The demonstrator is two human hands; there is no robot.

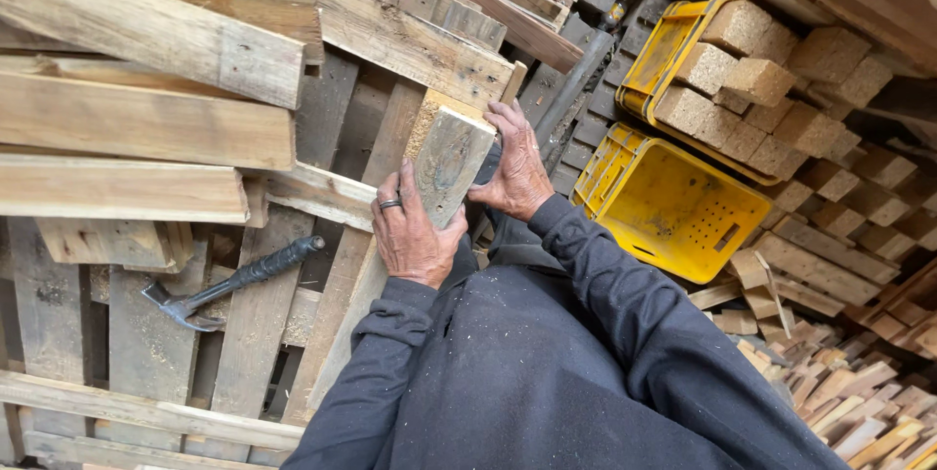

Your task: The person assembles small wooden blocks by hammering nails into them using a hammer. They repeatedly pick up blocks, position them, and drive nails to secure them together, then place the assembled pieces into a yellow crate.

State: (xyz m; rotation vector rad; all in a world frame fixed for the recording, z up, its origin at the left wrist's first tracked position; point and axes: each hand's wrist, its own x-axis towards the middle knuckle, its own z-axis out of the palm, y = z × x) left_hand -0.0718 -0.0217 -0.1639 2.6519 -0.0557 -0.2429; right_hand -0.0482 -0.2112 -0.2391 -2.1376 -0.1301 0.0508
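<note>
Both my hands grip one weathered grey wooden board (451, 160), with a pressed-wood block attached on its far side. My left hand (410, 234), a ring on one finger, clasps the board's left edge from below. My right hand (515, 169) holds its right edge near the top. The board stands tilted over a wooden pallet (256, 314). A claw hammer (226, 285) with a black handle lies on the pallet slats to the left of my left hand, untouched. My dark sleeves fill the lower middle of the view.
Stacked planks (146, 119) pile up on the left and top. Two yellow plastic crates (673, 206) sit at right, one holding pressed-wood blocks (742, 80). Loose wood offcuts (859, 392) lie at lower right. A long metal bar (576, 80) leans behind the board.
</note>
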